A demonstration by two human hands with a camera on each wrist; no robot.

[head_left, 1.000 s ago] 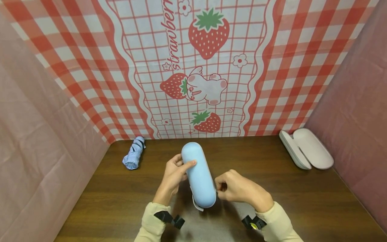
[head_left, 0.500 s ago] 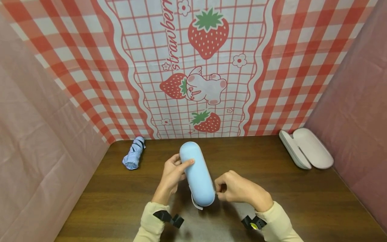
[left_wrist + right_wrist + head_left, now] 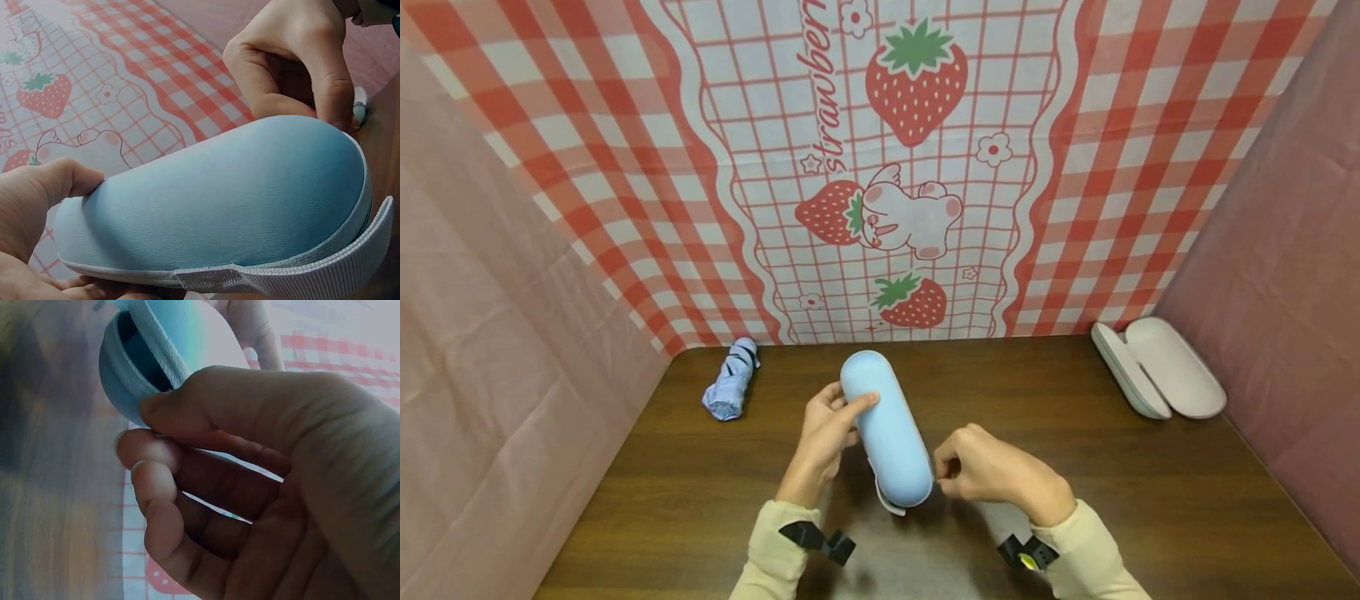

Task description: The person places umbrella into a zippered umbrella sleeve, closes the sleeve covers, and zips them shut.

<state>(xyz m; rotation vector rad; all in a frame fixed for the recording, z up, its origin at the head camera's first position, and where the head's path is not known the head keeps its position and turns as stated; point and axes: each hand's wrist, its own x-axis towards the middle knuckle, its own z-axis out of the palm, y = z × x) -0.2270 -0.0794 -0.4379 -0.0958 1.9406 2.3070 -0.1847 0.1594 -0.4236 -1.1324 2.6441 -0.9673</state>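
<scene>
A light blue oblong case [image 3: 887, 433] with a white strap [image 3: 337, 269] is held tilted above the table. The left hand [image 3: 827, 433] grips its upper left part, thumb on top and fingers beneath. At the lower right edge, the right hand [image 3: 992, 467] pinches with thumb and forefinger at the case's seam. In the right wrist view, a dark gap shows between the two zipper edges of the case [image 3: 181, 337] beside the right thumb; what the fingertips pinch is mostly hidden, perhaps a zipper pull.
A folded blue umbrella [image 3: 732, 379] lies at the table's back left. An opened pale grey hard case [image 3: 1176, 367] sits at the back right. Behind the brown table [image 3: 1037, 383] hangs a checked strawberry cloth, with pink cloth at both sides.
The blue case and the left hand have shifted slightly left and away from the body. The right hand has stayed nearly in place at the case's edge.
</scene>
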